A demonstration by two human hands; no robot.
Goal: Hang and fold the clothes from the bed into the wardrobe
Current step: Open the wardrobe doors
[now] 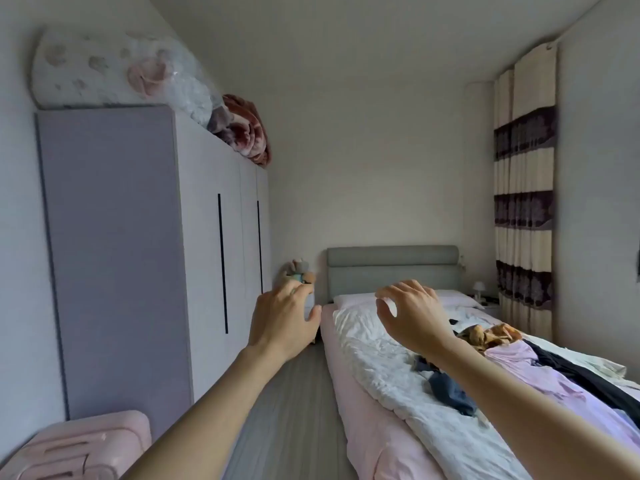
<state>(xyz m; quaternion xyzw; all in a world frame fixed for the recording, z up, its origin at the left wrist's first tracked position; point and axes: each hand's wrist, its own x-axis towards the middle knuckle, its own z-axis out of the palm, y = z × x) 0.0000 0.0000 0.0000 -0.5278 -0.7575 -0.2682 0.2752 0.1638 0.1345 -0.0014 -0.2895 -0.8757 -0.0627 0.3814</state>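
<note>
While clothes [512, 368] lie abed, 2 hands hover.

- The tall lilac wardrobe [110, 244] is showing smooth, matt panel faces, with slim dark handle strips that are looking harder.
- The white crinkled quilt [374, 355] on the bed is lying as soft, rumpled cloth.
- The lavender cloth garment [519, 368] is draping limp and matt; the dark navy garment [450, 393] beside it is looking equally dull.
- The grey upholstered headboard [391, 271] is appearing as woven, matt fabric.
- The pink ribbed hard-shell suitcase [83, 448] is giving a faint plastic sheen.
- The grey plank floor [294, 403] is looking smooth.
</note>
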